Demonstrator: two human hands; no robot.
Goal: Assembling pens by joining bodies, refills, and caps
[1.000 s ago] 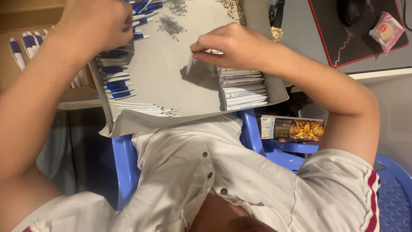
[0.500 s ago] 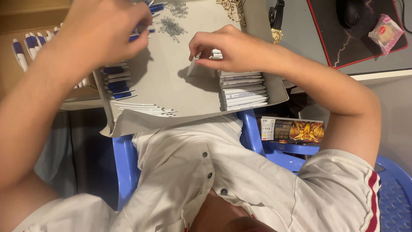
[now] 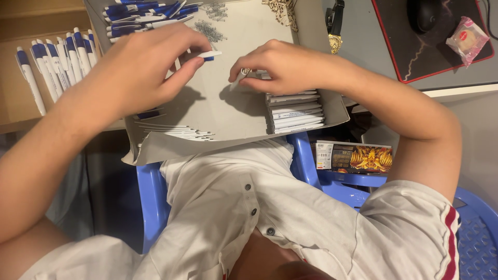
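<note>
my left hand [image 3: 140,72] pinches a white pen piece [image 3: 206,54] | my right hand [image 3: 282,65] pinches a tiny spring [image 3: 245,71] | I go slow and line them up straight

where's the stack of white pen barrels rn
In the head view, the stack of white pen barrels lies at the cardboard tray's right edge, just below the right hand.

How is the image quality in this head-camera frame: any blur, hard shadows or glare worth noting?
Head view: mostly sharp; the left hand and right hand show no motion blur. Light from above casts distinct dark hand shadows on the grey cardboard tray. No strong glare; the plastic-wrapped snack has a slight sheen. The small part at the right fingertips is too tiny to identify.
</note>
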